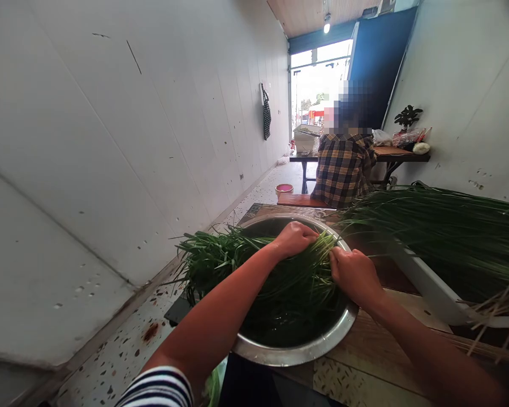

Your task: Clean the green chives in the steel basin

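A wide metal basin [288, 356] stands in front of me with dark water in it. Garlic chives [297, 277] lie in the basin, their leafy ends hanging over its left rim and their pale stem ends at the right. My left hand [296, 239] reaches across the basin, its fingers closed on the chives near the pale ends. At the right rim, my right hand [353, 274] is closed with thumb and fingertips pinched at the tips of those same stems. The fingertips of both hands are partly hidden by the stems.
To the right, more long chives [445, 226] lie over a white tray [428, 282], with straw-like strips [496, 316] in front. The basin rests on a wooden table [373, 339]. Beyond it, a person in a plaid shirt [343, 169] sits at another table [392, 157]. A wall [131, 141] runs along the left.
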`<action>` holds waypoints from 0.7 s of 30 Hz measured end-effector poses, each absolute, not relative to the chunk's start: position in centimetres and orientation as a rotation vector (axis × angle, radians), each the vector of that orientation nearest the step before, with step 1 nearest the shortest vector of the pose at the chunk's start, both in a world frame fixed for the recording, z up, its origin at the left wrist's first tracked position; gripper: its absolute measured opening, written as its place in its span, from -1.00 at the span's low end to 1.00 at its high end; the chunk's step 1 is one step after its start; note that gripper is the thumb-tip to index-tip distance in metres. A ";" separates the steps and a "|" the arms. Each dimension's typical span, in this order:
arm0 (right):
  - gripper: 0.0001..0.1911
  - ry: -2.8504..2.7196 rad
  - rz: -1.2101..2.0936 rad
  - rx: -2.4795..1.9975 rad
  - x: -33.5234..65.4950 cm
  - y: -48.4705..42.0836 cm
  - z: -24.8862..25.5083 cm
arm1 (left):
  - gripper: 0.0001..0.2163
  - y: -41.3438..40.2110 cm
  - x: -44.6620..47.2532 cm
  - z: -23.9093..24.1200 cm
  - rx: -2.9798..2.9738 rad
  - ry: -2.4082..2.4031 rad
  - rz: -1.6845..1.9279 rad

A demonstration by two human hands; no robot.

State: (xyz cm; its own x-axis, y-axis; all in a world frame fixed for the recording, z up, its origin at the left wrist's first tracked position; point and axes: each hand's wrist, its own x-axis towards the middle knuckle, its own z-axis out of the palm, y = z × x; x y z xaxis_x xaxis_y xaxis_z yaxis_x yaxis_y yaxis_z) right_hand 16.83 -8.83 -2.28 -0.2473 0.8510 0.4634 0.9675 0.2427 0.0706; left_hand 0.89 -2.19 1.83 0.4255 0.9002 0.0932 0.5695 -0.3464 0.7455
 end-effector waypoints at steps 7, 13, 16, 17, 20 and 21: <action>-0.64 -2.003 -0.612 -1.514 18.7 -8.2 -1.8 | -0.73 -4.3 -1.9 6.4 2.223 1.248 0.562; -0.61 -1.914 -0.584 -1.671 19.2 -8.4 0.4 | -0.76 -7.3 -3.8 6.9 2.202 1.322 0.454; -0.63 -2.088 -0.446 -1.789 18.6 -8.6 0.3 | -0.77 -9.3 -4.2 5.6 2.261 1.240 0.187; -0.64 -2.158 -0.389 -1.804 18.3 -8.6 0.1 | -0.76 -9.9 -4.4 5.2 2.300 1.212 0.103; -0.68 -2.290 -0.267 -1.778 17.7 -8.5 -0.9 | -0.74 -11.1 -5.2 4.4 2.444 1.256 -0.076; -0.70 -2.303 -0.252 -1.765 17.5 -8.5 -1.2 | -0.76 -11.3 -5.5 4.3 2.493 1.311 -0.103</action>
State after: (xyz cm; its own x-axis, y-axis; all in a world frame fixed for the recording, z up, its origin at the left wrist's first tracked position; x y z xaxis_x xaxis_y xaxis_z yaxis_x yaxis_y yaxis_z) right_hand 17.52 -8.49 -1.17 -0.2491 0.9262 0.2830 0.9655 0.2605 -0.0028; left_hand -5.46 -11.25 4.27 0.5759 0.7899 -0.2109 0.8132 -0.5267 0.2478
